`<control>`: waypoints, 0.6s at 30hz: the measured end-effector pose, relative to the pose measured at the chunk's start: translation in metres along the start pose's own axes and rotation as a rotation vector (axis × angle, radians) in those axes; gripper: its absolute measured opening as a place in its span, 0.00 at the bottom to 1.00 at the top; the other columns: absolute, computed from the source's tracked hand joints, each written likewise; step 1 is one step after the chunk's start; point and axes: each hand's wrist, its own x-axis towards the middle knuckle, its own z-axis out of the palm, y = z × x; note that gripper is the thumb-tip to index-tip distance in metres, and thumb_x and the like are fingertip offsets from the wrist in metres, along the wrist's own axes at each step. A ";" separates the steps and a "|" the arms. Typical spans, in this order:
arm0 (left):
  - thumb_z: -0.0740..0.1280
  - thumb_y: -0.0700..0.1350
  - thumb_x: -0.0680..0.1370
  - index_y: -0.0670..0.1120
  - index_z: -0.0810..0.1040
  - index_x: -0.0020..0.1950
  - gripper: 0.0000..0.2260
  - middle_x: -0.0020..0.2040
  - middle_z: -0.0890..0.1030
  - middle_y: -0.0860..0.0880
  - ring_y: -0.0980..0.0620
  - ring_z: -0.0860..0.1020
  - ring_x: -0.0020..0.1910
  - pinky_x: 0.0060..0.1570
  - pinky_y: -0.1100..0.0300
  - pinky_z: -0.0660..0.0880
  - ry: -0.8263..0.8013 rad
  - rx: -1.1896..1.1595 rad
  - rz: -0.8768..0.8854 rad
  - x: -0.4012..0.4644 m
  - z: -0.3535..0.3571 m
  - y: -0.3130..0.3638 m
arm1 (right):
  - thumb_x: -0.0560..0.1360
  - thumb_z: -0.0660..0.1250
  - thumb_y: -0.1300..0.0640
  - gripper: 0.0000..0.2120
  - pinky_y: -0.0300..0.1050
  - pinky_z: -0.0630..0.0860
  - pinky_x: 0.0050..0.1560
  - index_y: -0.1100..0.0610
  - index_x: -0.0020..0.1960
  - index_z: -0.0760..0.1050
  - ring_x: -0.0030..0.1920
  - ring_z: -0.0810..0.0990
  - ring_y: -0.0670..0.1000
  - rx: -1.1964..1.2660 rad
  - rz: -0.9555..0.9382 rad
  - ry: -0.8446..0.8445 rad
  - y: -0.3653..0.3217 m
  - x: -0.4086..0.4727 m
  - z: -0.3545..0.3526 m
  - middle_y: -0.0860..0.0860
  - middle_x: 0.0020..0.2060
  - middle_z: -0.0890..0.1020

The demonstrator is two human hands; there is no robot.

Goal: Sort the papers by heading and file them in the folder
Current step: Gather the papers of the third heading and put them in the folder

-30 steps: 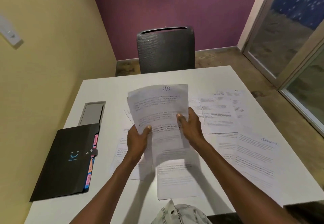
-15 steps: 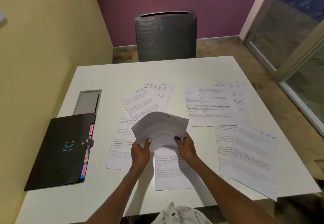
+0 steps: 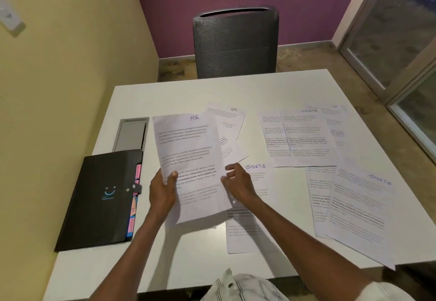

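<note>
I see smooth white table (image 3: 165,265), yellow wall left of it, purple wall beyond. Matte black folder (image 3: 99,197) at table's left edge. Left hand (image 3: 162,190) pinches HR sheet (image 3: 191,164) above table centre. Right hand (image 3: 238,185) beside sheet, grip unclear. Ribbed grey chair (image 3: 236,41) behind table.

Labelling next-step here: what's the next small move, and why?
Probably the right hand picks up the loose HR sheet and adds it to the HR stack in the left hand. Headings match, the right hand holds nothing, and the folder is closed.
</note>
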 end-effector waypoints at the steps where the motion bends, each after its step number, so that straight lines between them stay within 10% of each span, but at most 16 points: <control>1: 0.64 0.46 0.82 0.45 0.76 0.64 0.12 0.56 0.82 0.45 0.45 0.81 0.52 0.45 0.57 0.78 0.018 -0.011 -0.036 0.004 -0.010 -0.007 | 0.73 0.69 0.58 0.17 0.43 0.77 0.46 0.56 0.60 0.71 0.47 0.81 0.53 -0.052 0.061 -0.016 0.004 0.001 0.010 0.52 0.48 0.82; 6: 0.64 0.46 0.82 0.45 0.75 0.64 0.12 0.56 0.83 0.45 0.47 0.83 0.49 0.48 0.50 0.81 0.019 -0.005 -0.094 0.013 -0.063 -0.038 | 0.73 0.70 0.53 0.27 0.47 0.72 0.59 0.65 0.65 0.66 0.62 0.76 0.60 -0.380 0.142 -0.082 0.022 -0.004 0.060 0.61 0.60 0.77; 18: 0.63 0.46 0.82 0.46 0.75 0.64 0.11 0.52 0.82 0.49 0.51 0.82 0.47 0.37 0.61 0.76 -0.029 0.047 -0.127 0.045 -0.137 -0.067 | 0.65 0.77 0.43 0.36 0.47 0.78 0.50 0.61 0.60 0.64 0.52 0.76 0.57 -0.714 0.331 0.247 0.034 -0.011 0.157 0.60 0.54 0.74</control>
